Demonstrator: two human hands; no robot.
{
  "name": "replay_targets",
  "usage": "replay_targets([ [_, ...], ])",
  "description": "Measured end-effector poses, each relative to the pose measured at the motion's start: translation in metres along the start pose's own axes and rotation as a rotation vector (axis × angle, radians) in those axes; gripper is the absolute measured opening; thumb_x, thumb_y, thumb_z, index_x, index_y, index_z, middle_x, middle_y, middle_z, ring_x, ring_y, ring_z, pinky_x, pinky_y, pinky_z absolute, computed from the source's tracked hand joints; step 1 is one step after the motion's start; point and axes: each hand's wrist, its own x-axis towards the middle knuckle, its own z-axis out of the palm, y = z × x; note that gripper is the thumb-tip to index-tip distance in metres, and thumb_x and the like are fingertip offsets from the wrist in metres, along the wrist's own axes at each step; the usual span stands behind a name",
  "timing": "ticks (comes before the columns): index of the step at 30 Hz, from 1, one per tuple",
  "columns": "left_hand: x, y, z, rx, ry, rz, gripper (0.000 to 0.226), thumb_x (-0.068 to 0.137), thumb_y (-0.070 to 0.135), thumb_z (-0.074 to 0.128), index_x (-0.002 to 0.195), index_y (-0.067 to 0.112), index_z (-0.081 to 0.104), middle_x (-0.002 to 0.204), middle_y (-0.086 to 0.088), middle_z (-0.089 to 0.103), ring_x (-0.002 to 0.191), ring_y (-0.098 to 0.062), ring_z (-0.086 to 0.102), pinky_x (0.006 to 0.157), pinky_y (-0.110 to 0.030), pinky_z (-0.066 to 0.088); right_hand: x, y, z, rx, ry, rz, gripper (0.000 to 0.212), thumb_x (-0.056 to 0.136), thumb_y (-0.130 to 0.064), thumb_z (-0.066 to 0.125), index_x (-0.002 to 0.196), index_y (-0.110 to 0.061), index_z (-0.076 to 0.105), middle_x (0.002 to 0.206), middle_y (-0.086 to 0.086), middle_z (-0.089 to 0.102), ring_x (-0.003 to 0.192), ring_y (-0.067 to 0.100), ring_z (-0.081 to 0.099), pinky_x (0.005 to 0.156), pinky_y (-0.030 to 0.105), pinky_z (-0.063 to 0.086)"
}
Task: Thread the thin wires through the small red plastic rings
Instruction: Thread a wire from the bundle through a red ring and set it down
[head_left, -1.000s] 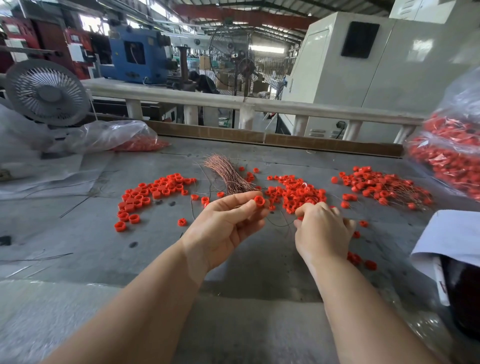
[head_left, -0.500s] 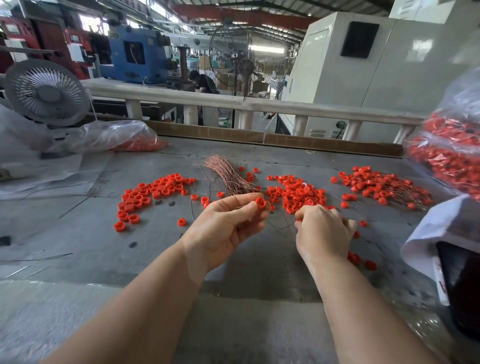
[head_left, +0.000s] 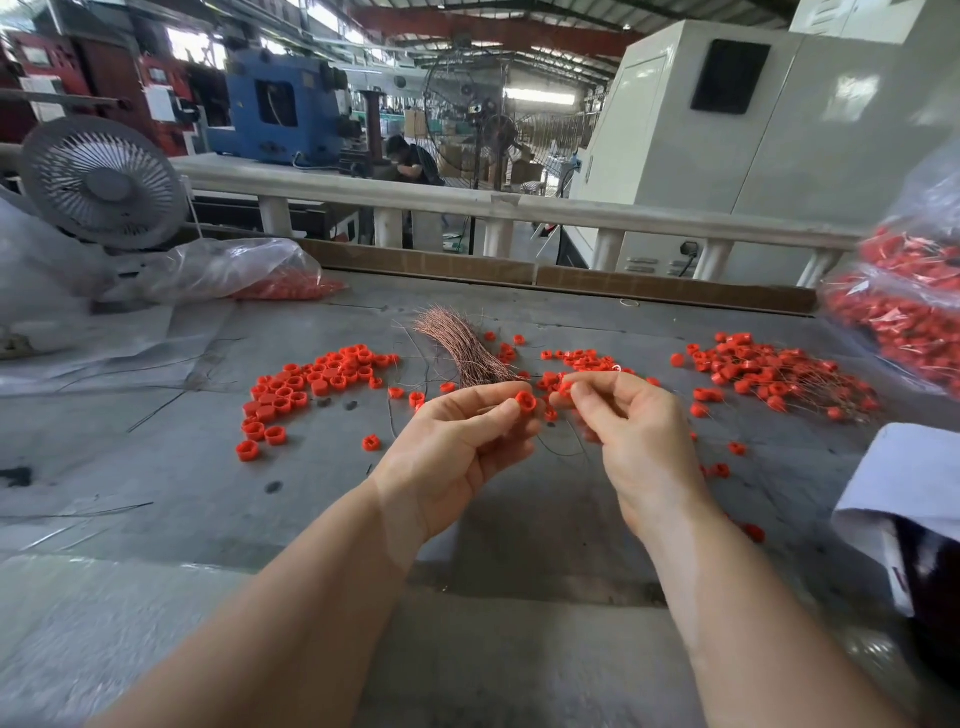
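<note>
My left hand (head_left: 457, 447) pinches one small red plastic ring (head_left: 525, 401) at thumb and forefinger tip. My right hand (head_left: 631, 431) pinches something small and red just beside it; the thin dark wire (head_left: 558, 451) droops below. I'd steady the ring and feed straight.

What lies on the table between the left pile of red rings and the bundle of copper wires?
A few stray rings on grey table, seen in the head view.
</note>
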Motion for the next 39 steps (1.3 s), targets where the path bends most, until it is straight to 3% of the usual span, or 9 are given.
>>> replay_targets([
  [6, 0.0007, 0.0001, 0.0009, 0.011, -0.002, 0.008, 0.017, 0.086, -0.002, 0.052, 0.089, 0.005, 0.067, 0.072, -0.007, 0.07, 0.062, -0.01, 0.066, 0.058, -0.022, 0.057, -0.0022, -0.0047, 0.0001, 0.139, -0.039, 0.014, 0.021, 0.088, -0.002, 0.058, 0.079, -0.02, 0.065, 0.073, -0.006, 0.07, 0.065, 0.001, 0.063, 0.055, 0.012, 0.046],
  [17, 0.0026, -0.0001, 0.0005, 0.004, -0.008, 0.047, 0.017, 0.087, -0.004, 0.05, 0.091, 0.004, 0.065, 0.068, -0.006, 0.07, 0.061, -0.01, 0.066, 0.058, -0.019, 0.055, -0.0007, -0.002, 0.0036, 0.282, -0.15, -0.019, 0.024, 0.074, 0.011, 0.065, 0.079, -0.012, 0.067, 0.072, -0.003, 0.072, 0.073, 0.006, 0.067, 0.066, 0.014, 0.05],
  [39, 0.0027, -0.0002, -0.0001, 0.062, -0.031, 0.069, 0.017, 0.087, -0.001, 0.051, 0.091, 0.006, 0.066, 0.07, -0.004, 0.07, 0.064, -0.008, 0.066, 0.06, -0.019, 0.055, -0.0018, -0.0024, 0.0038, 0.215, -0.174, -0.117, 0.029, 0.072, 0.014, 0.066, 0.076, -0.015, 0.066, 0.072, -0.004, 0.071, 0.072, 0.006, 0.066, 0.067, 0.015, 0.05],
])
